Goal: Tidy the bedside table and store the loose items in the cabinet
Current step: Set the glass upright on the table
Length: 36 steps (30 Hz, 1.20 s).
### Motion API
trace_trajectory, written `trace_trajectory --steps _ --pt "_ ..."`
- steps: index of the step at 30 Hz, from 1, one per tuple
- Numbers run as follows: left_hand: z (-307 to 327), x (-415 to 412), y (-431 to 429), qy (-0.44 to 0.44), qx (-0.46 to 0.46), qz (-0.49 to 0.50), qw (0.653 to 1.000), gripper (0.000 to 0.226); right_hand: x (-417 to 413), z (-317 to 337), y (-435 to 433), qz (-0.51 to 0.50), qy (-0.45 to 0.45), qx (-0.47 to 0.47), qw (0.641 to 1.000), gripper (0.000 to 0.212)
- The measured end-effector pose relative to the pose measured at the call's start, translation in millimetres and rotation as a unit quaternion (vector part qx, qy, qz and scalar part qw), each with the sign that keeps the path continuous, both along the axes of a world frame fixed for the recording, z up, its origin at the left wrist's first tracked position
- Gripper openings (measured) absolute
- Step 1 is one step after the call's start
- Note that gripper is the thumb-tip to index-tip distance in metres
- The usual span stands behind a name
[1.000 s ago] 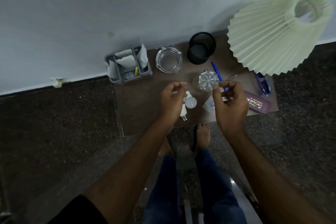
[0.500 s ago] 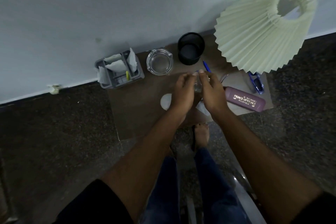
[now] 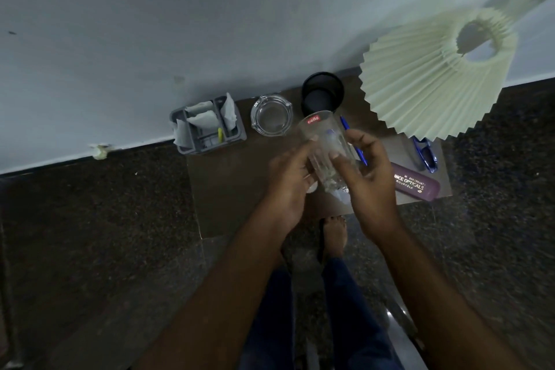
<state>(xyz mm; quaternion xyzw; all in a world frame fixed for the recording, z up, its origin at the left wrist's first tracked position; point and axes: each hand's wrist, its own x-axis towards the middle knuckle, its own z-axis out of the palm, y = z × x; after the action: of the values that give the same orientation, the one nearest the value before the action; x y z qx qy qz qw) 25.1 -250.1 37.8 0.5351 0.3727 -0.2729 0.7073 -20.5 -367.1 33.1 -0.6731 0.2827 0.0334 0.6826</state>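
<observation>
Left hand point(image 3: 288, 180) and right hand point(image 3: 369, 177) grip one glass point(image 3: 324, 147); seemingly one pen point(image 3: 345, 126).

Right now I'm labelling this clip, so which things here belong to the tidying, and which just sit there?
Belongs to the job:
- drinking glass, held by left hand and right hand
- blue pen
- purple spectacle case
- blue glasses
- bedside table

Just there:
- pleated lampshade
- ashtray
- black cup
- grey caddy
</observation>
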Motion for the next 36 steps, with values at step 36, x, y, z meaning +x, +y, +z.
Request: trace_trajectory --steps 36 --pt "-52.1 78.1 90.8 -0.306 0.258 -0.214 0.891 0.056 111.8 -73.5 62.8 0.213 -0.087 -0.269 0.935 0.060"
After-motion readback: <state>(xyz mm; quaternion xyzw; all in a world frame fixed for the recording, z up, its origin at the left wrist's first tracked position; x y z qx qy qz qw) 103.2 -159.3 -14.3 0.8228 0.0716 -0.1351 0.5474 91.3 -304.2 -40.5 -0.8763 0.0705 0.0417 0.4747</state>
